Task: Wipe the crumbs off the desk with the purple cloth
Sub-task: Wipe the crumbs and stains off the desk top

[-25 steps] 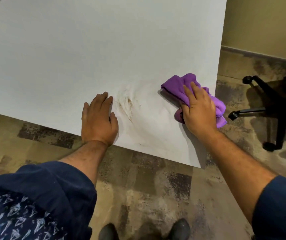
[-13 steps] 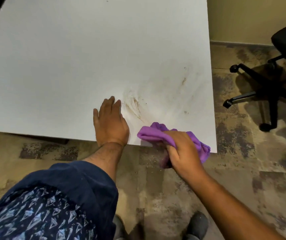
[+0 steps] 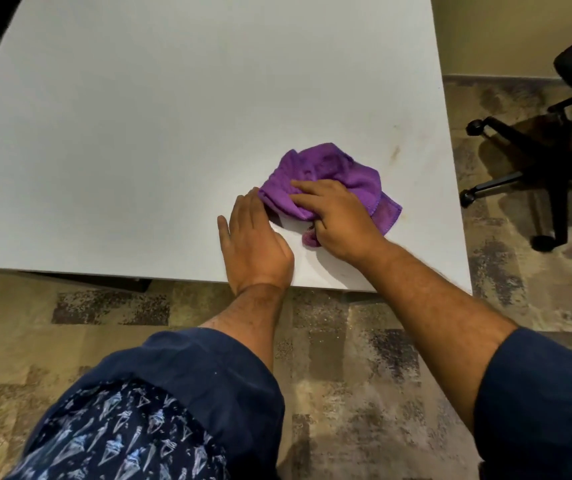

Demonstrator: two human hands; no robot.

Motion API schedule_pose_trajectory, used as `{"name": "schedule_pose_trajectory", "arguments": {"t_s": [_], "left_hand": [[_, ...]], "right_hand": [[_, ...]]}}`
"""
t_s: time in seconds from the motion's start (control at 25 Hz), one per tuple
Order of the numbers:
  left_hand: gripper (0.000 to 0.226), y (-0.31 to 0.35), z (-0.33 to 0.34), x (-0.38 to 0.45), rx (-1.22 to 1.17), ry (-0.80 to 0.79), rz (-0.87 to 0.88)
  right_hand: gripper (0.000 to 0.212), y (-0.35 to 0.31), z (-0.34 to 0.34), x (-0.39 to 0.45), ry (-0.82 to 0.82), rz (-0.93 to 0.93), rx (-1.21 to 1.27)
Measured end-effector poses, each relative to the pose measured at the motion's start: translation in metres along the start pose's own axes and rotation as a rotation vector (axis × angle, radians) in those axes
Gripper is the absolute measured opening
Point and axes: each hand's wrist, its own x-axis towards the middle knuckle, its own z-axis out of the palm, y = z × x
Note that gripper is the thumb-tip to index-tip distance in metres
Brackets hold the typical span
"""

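Observation:
The purple cloth [image 3: 333, 174] lies crumpled on the white desk [image 3: 139, 133], near its front right corner. My right hand [image 3: 338, 220] presses down on the cloth's near side and grips it. My left hand [image 3: 253, 242] lies flat on the desk just left of the cloth, fingertips touching its edge. A faint brown smear of crumbs [image 3: 395, 152] shows to the right of the cloth. Any crumbs under the cloth are hidden.
A black office chair [image 3: 554, 161] with a wheeled base stands on the patterned carpet to the right of the desk. The desk's front edge [image 3: 104, 273] runs just below my hands. A beige wall is at the back right.
My right hand has carried the cloth from the desk's front edge back up onto the surface, next to the left hand. The brown smear beside the left hand is now covered or gone.

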Motion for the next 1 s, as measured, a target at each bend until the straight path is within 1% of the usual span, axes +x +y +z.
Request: {"name": "schedule_pose_trajectory", "arguments": {"t_s": [0.12,0.28,0.36,0.48,0.56,0.64,0.72,0.76,0.8,0.88,0.92,1.0], "left_hand": [[0.069,-0.001,0.0,0.0,-0.038,-0.015,0.003],[0.067,-0.003,0.001,-0.001,0.011,-0.009,0.047],[0.065,-0.001,0.0,-0.001,0.027,-0.004,0.054],[0.051,0.001,0.0,-0.002,0.032,0.008,0.057],[0.044,0.001,0.0,-0.002,0.046,0.019,0.059],[0.043,0.0,-0.001,-0.001,0.056,0.016,0.066],[0.049,0.003,0.0,-0.003,0.083,-0.002,0.117],[0.053,0.004,0.001,-0.003,0.095,-0.024,0.158],[0.054,0.005,0.002,-0.003,0.101,-0.049,0.203],[0.054,0.006,0.005,-0.003,0.108,-0.086,0.271],[0.053,0.006,0.006,-0.002,0.104,-0.089,0.278],[0.05,0.005,0.006,-0.003,0.083,-0.086,0.256]], "right_hand": [[0.064,0.009,-0.008,-0.025,-0.045,-0.054,0.045],[0.057,0.017,-0.013,-0.071,-0.1,-0.086,0.134],[0.051,0.024,-0.016,-0.089,-0.086,-0.074,0.22],[0.038,0.029,-0.017,-0.112,-0.049,-0.035,0.332],[0.029,0.032,-0.015,-0.125,-0.035,-0.036,0.356],[0.026,0.037,-0.015,-0.138,0.011,-0.006,0.402],[0.028,0.047,-0.018,-0.151,0.118,0.078,0.604],[0.028,0.05,-0.022,-0.157,0.209,0.119,0.752],[0.028,0.053,-0.026,-0.161,0.327,0.168,0.91],[0.037,0.061,-0.04,-0.164,0.593,0.314,1.189],[0.04,0.068,-0.049,-0.163,0.707,0.377,1.277],[0.038,0.083,-0.069,-0.155,0.859,0.432,1.393]]}}
